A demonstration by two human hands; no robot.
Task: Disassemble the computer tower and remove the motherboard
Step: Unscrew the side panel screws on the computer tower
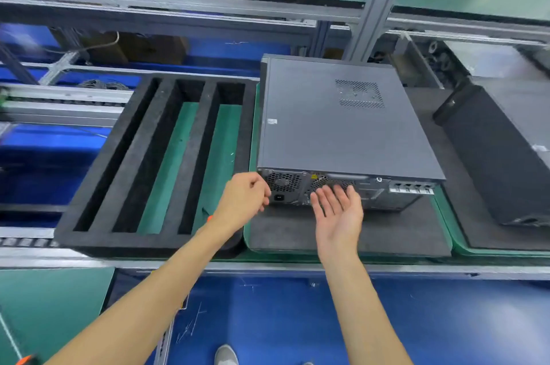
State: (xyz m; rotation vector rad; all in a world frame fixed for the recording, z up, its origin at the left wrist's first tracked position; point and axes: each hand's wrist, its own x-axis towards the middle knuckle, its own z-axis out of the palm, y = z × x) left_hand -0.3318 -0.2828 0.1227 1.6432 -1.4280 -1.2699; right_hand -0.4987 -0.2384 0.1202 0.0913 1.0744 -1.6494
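A grey computer tower (pixel 336 123) lies on its side on a black foam mat (pixel 387 233), side panel closed, its rear panel with fan grilles and ports facing me. My left hand (pixel 244 201) is at the rear panel's left corner by the power supply grille, fingers curled together; whether it pinches something small I cannot tell. Palm up with fingers spread, my right hand (pixel 337 213) hovers just in front of the rear panel's middle and holds nothing. The motherboard is hidden inside the case.
A black foam tray (pixel 98 186) with three long slots sits left of the tower. A second dark tower (pixel 500 162) lies on another mat to the right. Behind are metal shelf rails and a post (pixel 378 1). The bench's front rail (pixel 268 266) runs below the mats.
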